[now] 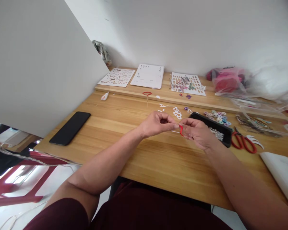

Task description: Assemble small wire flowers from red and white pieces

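Note:
In front of me both hands meet fingertip to fingertip just above the wooden table. A narrow red strip (pixel 181 130), curved and hanging a little, shows between them. My left hand (pixel 156 124) is closed in a pinch at its upper end. The thumb and fingers of my right hand (pixel 197 131) press on the strip from the other side. Its upper end is hidden by the fingertips. Just beyond my hands lie white cut-out shapes (pixel 177 112). Farther back a red wire-like outline shape (pixel 147 93) on a thin stem rests against the raised ledge.
A black tray (pixel 227 136) of silvery beads sits beside my right hand, with thread spools (pixel 217 116) behind it. Red-handled pliers (pixel 243 142) lie to the right. A phone (pixel 70 128) and a small glue bottle (pixel 105 96) are left. Sheets (pixel 147 76) line the ledge.

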Motion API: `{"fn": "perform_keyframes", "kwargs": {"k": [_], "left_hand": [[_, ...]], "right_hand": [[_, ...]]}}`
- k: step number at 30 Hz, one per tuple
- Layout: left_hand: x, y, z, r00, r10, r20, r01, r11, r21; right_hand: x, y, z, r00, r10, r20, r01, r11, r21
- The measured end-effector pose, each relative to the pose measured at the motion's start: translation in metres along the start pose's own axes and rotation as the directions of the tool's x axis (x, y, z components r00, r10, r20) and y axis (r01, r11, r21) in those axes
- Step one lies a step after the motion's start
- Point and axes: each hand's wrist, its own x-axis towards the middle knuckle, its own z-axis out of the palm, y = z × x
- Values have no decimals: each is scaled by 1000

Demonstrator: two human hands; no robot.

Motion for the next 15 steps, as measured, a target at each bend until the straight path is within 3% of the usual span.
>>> {"fn": "perform_keyframes", "kwargs": {"k": [6, 15], "left_hand": [[2, 0, -2, 983, -11, -182, 4, 999, -41], [4, -3, -1, 973, -93, -210, 67, 990, -125]], "right_hand": [[-3, -1, 4, 1000, 8, -30, -6, 998, 68], [-3, 3, 3, 999, -14, 38, 12, 999, 47]]}}
